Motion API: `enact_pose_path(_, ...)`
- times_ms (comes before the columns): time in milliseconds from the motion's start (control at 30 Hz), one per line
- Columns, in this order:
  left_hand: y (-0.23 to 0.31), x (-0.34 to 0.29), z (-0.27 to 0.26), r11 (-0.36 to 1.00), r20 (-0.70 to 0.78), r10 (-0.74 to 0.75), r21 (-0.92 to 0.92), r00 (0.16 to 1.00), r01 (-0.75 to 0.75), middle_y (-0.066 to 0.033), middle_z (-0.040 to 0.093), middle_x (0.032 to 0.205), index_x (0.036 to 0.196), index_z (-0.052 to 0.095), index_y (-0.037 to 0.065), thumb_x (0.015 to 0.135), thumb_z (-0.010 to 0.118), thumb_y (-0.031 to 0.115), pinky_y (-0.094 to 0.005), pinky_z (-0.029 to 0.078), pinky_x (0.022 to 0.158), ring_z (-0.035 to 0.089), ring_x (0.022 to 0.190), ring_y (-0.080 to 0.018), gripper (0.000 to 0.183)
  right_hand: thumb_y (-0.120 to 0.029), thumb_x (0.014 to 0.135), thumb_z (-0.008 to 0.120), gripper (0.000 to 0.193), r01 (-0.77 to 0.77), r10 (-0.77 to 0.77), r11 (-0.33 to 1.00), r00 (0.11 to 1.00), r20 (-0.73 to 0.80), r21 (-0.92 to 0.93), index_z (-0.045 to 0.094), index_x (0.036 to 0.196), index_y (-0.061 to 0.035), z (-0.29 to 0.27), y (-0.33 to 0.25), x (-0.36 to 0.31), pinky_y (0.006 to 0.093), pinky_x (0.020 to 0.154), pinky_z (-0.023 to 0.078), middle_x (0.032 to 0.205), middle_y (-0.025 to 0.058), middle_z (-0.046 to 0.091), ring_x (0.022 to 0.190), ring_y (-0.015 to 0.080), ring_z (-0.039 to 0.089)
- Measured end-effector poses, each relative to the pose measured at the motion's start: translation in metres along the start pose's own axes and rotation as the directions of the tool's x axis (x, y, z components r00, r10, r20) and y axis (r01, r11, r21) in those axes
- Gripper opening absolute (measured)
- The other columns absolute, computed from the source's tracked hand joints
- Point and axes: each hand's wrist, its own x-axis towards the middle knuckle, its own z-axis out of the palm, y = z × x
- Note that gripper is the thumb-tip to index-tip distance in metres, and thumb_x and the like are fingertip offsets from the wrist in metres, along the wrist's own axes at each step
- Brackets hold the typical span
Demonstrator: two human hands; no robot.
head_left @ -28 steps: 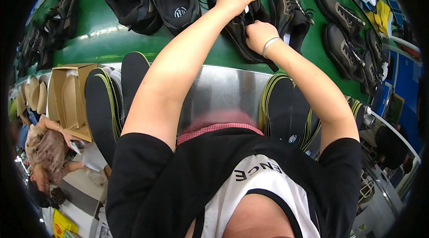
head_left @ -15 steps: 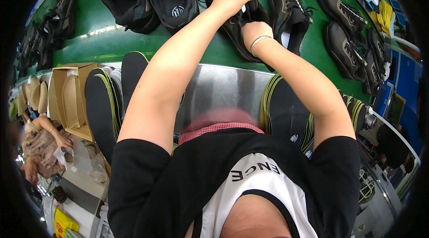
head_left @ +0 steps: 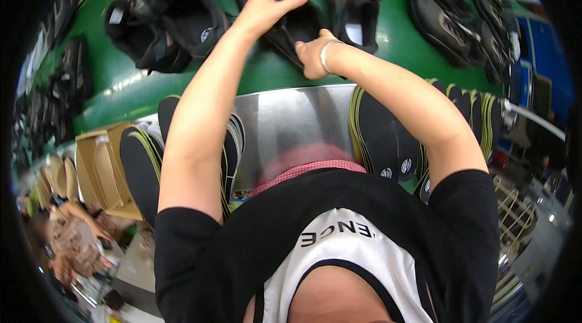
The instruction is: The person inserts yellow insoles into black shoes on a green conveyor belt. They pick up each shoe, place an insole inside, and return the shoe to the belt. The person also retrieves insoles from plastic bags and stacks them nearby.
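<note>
A black shoe (head_left: 302, 23) lies on the green worktop (head_left: 121, 96), its toe pointing far and a little left. The person's left hand (head_left: 267, 8) is over its upper, thumb and forefinger spread apart. The right hand (head_left: 314, 57), below a silver bracelet (head_left: 327, 57), curls at the near, heel end; whether it grips the rim cannot be told. Just right of this shoe stands another laced shoe (head_left: 350, 5). A pair of dark shoes (head_left: 185, 14) sits to the left, and more shoes (head_left: 445, 32) lie farther right. Nearer the person, a metal surface (head_left: 291, 111) runs between stacked black insoles (head_left: 385, 129) on the right and others on the left, beside a cardboard box (head_left: 103, 168).
</note>
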Motion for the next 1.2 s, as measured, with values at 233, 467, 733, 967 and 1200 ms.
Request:
enact_pose_path(233, 0.012, -0.016, -0.041, 0.862, -0.125, 0.248, 0.480, 0.961, -0.160, -0.0153, 0.056, 0.096, 0.100, 0.055, 0.009, 0.063, 0.045, -0.002, -0.0329, 0.041, 0.081, 0.053, 0.092, -0.0292, 0.040, -0.020, 0.071, 0.054, 0.035, 0.417, 0.238, 0.815, 0.391, -0.889, 0.402, 0.053, 0.101, -0.0034, 0.037, 0.030, -0.083, 0.0354, 0.073, 0.045, 0.089, 0.0183, 0.057, 0.080, 0.0300, 0.056)
enact_pose_path(467, 0.052, -0.013, -0.022, 0.443, -0.138, 0.311, 0.897, 0.941, -0.015, -0.0145, 0.056, 0.097, 0.106, 0.052, 0.012, 0.066, 0.052, 0.013, -0.0388, 0.042, 0.077, 0.053, 0.089, -0.0302, 0.040, -0.020, 0.073, 0.056, 0.031, -0.256, 0.786, 0.570, 0.449, -0.426, 0.781, 0.051, 0.098, -0.0030, 0.241, 0.068, -0.180, 0.0372, 0.077, 0.043, 0.093, 0.0177, 0.055, 0.088, 0.0310, 0.053)
enact_pose_path(733, 0.017, -0.022, 0.077, 0.890, 0.051, 0.034, 0.453, 0.998, -0.054, -0.0321, 0.048, 0.104, 0.122, 0.021, -0.009, 0.065, 0.061, 0.052, -0.0381, 0.040, 0.085, 0.049, 0.099, -0.0390, 0.093, -0.035, 0.063, 0.066, 0.053, -0.570, 0.890, 0.439, 0.383, -0.248, 0.695, 0.050, 0.106, -0.0072, 0.271, 0.019, -0.177, 0.0402, 0.084, 0.038, 0.108, 0.0139, 0.047, 0.102, 0.0301, 0.044)
enact_pose_path(967, 0.003, -0.012, 0.078, 0.976, 0.038, -0.147, 0.171, 0.988, 0.138, -0.0110, 0.061, 0.068, 0.121, 0.030, -0.006, 0.076, 0.055, 0.016, -0.0254, 0.044, 0.065, 0.059, 0.066, -0.0194, 0.057, -0.033, 0.059, 0.067, 0.049, -0.498, 0.920, 0.391, 0.233, -0.315, 0.774, 0.051, 0.097, -0.0062, 0.261, 0.018, -0.189, 0.0395, 0.082, 0.038, 0.101, 0.0146, 0.046, 0.095, 0.0305, 0.046)
enact_pose_path(1200, 0.035, 0.039, 0.032, 0.647, 0.012, -0.459, -0.680, 0.889, 0.343, -0.0156, 0.056, 0.096, 0.110, 0.046, 0.004, 0.083, 0.044, 0.003, -0.0355, 0.048, 0.070, 0.057, 0.077, -0.0197, 0.027, -0.020, 0.057, 0.070, 0.045, -0.183, 0.878, 0.477, 0.138, -0.458, 0.860, 0.045, 0.089, -0.0025, 0.248, 0.016, -0.201, 0.0358, 0.081, 0.038, 0.099, 0.0168, 0.041, 0.091, 0.0308, 0.044)
